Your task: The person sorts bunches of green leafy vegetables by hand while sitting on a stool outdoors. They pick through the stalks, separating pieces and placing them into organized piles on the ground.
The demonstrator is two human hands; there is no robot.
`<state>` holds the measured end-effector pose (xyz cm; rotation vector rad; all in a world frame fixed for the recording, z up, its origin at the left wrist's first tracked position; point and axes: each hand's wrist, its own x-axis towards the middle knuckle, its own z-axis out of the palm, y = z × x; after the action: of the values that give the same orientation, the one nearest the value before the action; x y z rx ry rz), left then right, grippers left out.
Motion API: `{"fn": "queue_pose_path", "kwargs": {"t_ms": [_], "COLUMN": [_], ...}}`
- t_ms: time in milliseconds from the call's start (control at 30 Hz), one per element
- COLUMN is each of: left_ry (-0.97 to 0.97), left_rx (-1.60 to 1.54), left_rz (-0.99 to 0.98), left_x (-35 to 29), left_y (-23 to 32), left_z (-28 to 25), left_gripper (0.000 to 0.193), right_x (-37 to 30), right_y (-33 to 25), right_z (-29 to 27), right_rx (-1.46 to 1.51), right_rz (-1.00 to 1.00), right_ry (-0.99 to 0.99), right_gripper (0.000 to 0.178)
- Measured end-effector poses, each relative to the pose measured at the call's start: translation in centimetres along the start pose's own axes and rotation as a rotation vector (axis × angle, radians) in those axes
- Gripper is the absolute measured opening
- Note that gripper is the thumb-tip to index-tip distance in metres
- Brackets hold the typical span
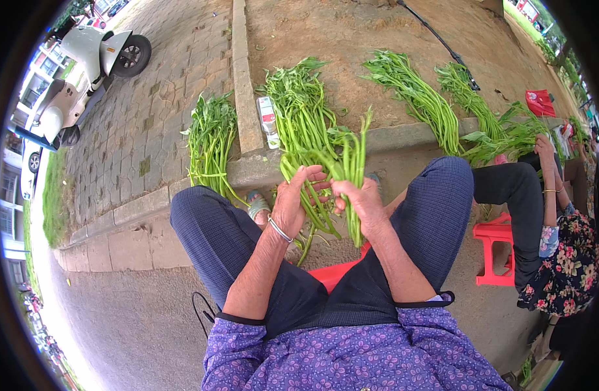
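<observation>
Between my knees, my left hand (294, 201) closes round drooping leafy green stems, which look like water spinach (307, 163). My right hand (363, 203) grips an upright bunch of green stems (356, 156) beside it. The two hands nearly meet; the stem ends hang below the fingers. Just beyond lies a large heap of the same greens (300, 107) on the kerb and dirt. Another bundle (211, 140), bound round its lower stems, rests left of the heap. Some loose stems (306, 244) lie on the ground under my hands.
A white box (268, 122) stands by the heap. More bundles of greens (420, 98) lie across the kerb (403, 138) to the right. There a co-worker's hand (545, 151) touches greens, near a red stool (496, 251). A dark pole (436, 39) lies behind; a scooter (94, 62) stands far left.
</observation>
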<state>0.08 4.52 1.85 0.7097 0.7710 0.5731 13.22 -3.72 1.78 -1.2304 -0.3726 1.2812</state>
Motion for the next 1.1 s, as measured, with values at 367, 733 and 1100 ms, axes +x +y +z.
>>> {"fn": "queue_pose_path", "kwargs": {"t_ms": [367,733,1100], "left_ry": [-0.019,0.119,0.181], "left_rx": [0.014,0.139,0.041], "left_rz": [-0.012,-0.005,0.107], "left_x": [0.2,-0.2,-0.2], "left_y": [-1.8,-0.3,0.6], "left_z": [-0.1,-0.2,-2.0], "left_gripper": [0.038,0.038,0.022], "right_x": [-0.3,0.4,1.2], "right_y": [1.5,-1.0,-2.1], "right_z": [1.2,-1.1,-2.3], "right_rx": [-0.125,-0.097,0.144], "right_rz": [-0.016,0.076,0.031], "right_ry": [-0.051,0.019,0.140], "right_gripper": [0.019,0.018,0.025]}}
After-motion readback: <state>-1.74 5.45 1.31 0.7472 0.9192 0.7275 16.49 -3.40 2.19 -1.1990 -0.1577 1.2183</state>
